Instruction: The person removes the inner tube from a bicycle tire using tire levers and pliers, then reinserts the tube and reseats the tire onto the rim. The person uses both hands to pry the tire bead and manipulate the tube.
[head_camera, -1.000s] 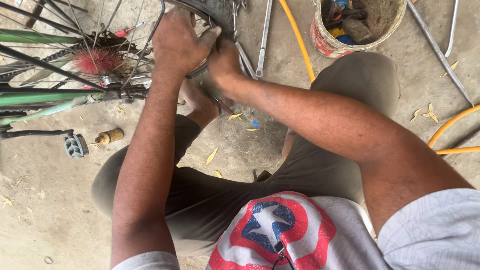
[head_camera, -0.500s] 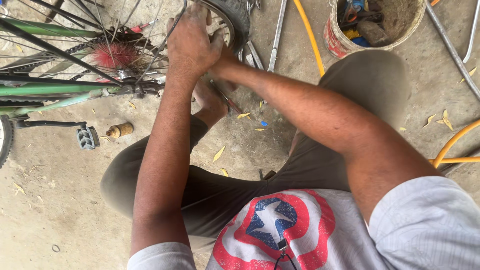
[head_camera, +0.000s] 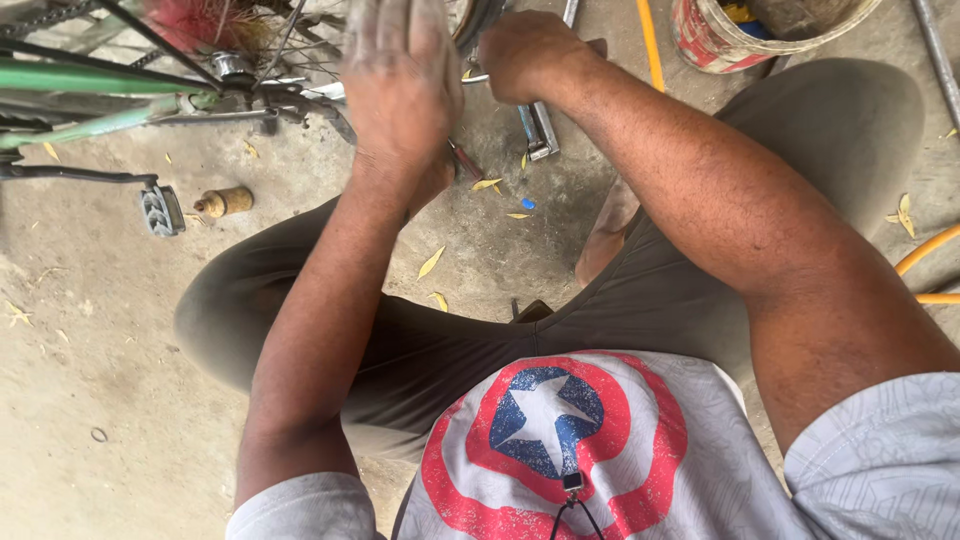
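The black rubber bicycle tyre (head_camera: 478, 22) sits at the concrete floor's (head_camera: 90, 330) far edge; right hand (head_camera: 525, 50) closed on it; left hand (head_camera: 400, 80) flat, fingers open, holding nothing; fingers could likely slip into the thin metal spokes (head_camera: 290, 35).

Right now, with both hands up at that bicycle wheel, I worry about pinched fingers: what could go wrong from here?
The left hand lies flat by the spokes near the hub; if the wheel turned, fingers might get caught. The right hand grips near the tyre; a slip could scrape knuckles on the concrete floor. The small brass-coloured part could roll away.
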